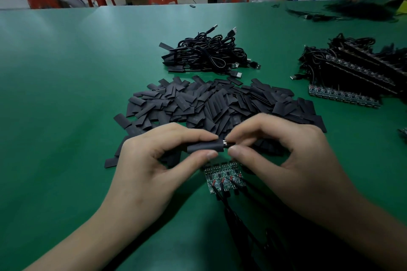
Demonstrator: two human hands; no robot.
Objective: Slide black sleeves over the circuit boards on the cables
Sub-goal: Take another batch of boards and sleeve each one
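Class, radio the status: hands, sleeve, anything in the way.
Left hand pinches black sleeve. Right hand pinches metal tip at its mouth. Bare boards lie beneath.

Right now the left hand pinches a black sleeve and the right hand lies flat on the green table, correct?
Not quite: the left hand does pinch the black sleeve, but in the head view the right hand is raised, pinching the metal-tipped end at its mouth.
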